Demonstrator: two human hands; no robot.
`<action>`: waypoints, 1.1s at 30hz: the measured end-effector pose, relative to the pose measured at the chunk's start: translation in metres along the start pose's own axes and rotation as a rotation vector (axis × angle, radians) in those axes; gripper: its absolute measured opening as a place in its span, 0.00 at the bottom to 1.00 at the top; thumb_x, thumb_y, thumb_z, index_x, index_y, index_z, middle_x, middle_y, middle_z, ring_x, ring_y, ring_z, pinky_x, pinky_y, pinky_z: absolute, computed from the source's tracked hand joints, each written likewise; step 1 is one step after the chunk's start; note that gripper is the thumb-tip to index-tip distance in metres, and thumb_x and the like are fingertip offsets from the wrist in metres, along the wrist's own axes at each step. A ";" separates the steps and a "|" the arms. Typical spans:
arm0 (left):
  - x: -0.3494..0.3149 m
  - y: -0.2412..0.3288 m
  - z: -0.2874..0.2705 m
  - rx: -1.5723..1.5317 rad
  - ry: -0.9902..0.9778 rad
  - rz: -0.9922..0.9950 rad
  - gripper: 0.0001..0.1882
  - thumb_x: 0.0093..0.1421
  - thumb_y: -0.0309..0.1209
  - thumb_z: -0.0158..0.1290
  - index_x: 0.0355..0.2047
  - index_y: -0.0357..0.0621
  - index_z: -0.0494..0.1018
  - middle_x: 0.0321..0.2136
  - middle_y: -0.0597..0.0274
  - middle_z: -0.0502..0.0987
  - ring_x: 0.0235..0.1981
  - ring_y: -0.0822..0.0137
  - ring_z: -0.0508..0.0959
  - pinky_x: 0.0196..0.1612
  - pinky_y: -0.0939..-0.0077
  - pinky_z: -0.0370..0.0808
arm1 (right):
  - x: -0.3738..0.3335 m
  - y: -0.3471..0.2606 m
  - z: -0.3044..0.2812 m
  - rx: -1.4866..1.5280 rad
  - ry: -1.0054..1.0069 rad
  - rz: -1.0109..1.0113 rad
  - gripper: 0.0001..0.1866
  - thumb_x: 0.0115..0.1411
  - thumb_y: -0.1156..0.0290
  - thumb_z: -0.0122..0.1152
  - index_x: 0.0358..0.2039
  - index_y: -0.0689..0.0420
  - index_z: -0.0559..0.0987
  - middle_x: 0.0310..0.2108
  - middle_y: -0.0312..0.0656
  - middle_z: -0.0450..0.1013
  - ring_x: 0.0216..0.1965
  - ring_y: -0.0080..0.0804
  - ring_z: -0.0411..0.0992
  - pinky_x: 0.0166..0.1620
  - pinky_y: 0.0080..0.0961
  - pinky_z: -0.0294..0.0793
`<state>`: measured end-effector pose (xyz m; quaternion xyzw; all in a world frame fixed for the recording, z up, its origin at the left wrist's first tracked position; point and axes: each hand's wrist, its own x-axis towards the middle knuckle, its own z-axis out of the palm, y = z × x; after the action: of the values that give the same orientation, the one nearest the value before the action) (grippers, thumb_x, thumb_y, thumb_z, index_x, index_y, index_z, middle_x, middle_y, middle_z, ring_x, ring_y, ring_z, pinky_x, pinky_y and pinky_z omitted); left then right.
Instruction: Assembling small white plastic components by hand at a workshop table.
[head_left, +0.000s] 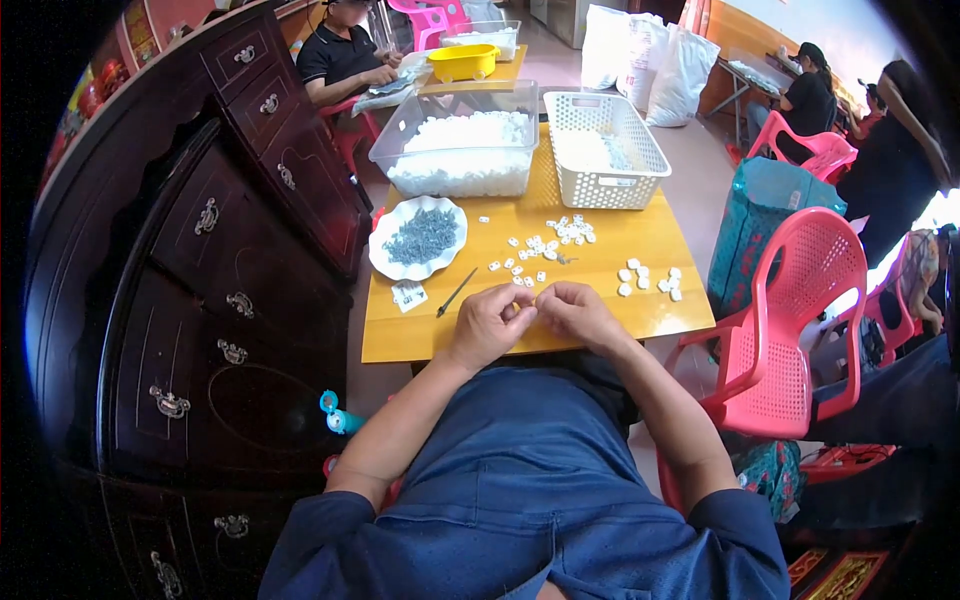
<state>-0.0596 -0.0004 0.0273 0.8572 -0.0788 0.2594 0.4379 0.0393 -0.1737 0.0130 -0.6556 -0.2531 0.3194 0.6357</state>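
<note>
At the near edge of the wooden table, my left hand and my right hand meet with fingertips pinched close together. Whatever sits between the fingers is too small and covered to make out. Just beyond them lie scattered small white plastic pieces with holes. Several rounder white pieces form a group to the right of my right hand. A thin dark pointed tool rests left of my left hand. Past it, a white scalloped plate holds a heap of small grey-blue parts.
A clear tub and a white perforated basket, both holding white pieces, stand at the table's far end. A pink chair and a teal bag are on the right. Dark drawers line the left. Other people sit farther off.
</note>
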 end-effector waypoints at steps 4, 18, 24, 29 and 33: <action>0.001 0.000 -0.001 0.012 0.036 0.004 0.04 0.56 0.22 0.62 0.31 0.38 0.78 0.22 0.64 0.77 0.19 0.77 0.72 0.24 0.80 0.69 | 0.000 -0.001 0.004 0.054 0.006 0.059 0.10 0.69 0.64 0.57 0.33 0.54 0.78 0.26 0.27 0.71 0.26 0.13 0.67 0.30 0.12 0.66; 0.001 -0.016 0.001 -0.269 0.094 -0.167 0.03 0.60 0.23 0.59 0.31 0.37 0.77 0.22 0.69 0.78 0.22 0.82 0.73 0.27 0.83 0.72 | 0.001 0.002 0.004 0.296 0.018 0.021 0.09 0.67 0.62 0.62 0.38 0.54 0.77 0.29 0.29 0.74 0.26 0.15 0.70 0.32 0.14 0.70; 0.001 -0.014 0.001 -0.266 0.070 -0.163 0.03 0.60 0.23 0.59 0.31 0.37 0.76 0.22 0.69 0.78 0.22 0.82 0.73 0.26 0.83 0.71 | 0.002 0.003 0.000 0.315 -0.028 0.021 0.08 0.70 0.62 0.57 0.39 0.53 0.75 0.28 0.31 0.73 0.26 0.16 0.70 0.30 0.15 0.70; 0.001 -0.011 0.002 -0.251 0.064 -0.138 0.03 0.60 0.22 0.58 0.30 0.37 0.76 0.22 0.68 0.78 0.22 0.82 0.73 0.26 0.83 0.71 | -0.002 -0.006 0.007 0.401 -0.001 0.031 0.06 0.69 0.66 0.57 0.39 0.54 0.74 0.30 0.34 0.75 0.27 0.18 0.72 0.32 0.16 0.73; 0.001 -0.009 0.002 -0.217 0.053 -0.114 0.03 0.59 0.22 0.58 0.30 0.37 0.75 0.22 0.67 0.78 0.22 0.82 0.75 0.25 0.83 0.71 | 0.000 -0.003 0.006 0.430 -0.017 0.025 0.03 0.67 0.70 0.57 0.38 0.54 0.73 0.32 0.36 0.76 0.28 0.20 0.73 0.35 0.18 0.75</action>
<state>-0.0548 0.0041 0.0202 0.8007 -0.0460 0.2466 0.5441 0.0349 -0.1696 0.0161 -0.5055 -0.1762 0.3794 0.7546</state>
